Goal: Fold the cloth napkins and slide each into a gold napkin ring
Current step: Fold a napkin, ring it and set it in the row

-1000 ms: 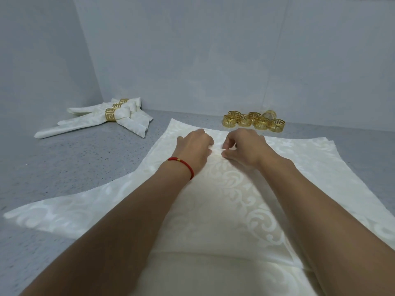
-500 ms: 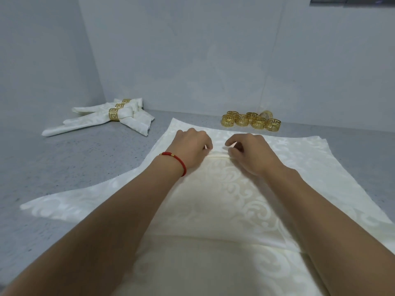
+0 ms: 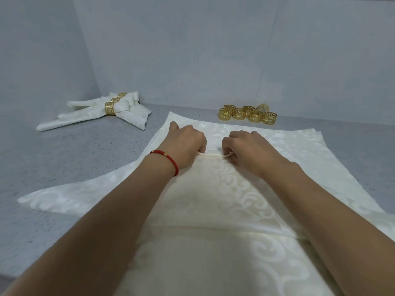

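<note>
While both my hands sit at mid-frame, my left hand [image 3: 185,144] and right hand [image 3: 248,149] each pinch one end of a small raised pleat [image 3: 214,155] in the napkin [image 3: 213,199]. The grip is closed on cloth on both sides. The pleat's long axis runs left to right between my hands, across the napkin spread on the table [image 3: 64,159]. The rings [image 3: 248,115] lie in the upper middle of the frame, beyond my right hand, which is nearer them. Finished napkins [image 3: 100,113] rest at upper left. I judge the folding has only begun.
</note>
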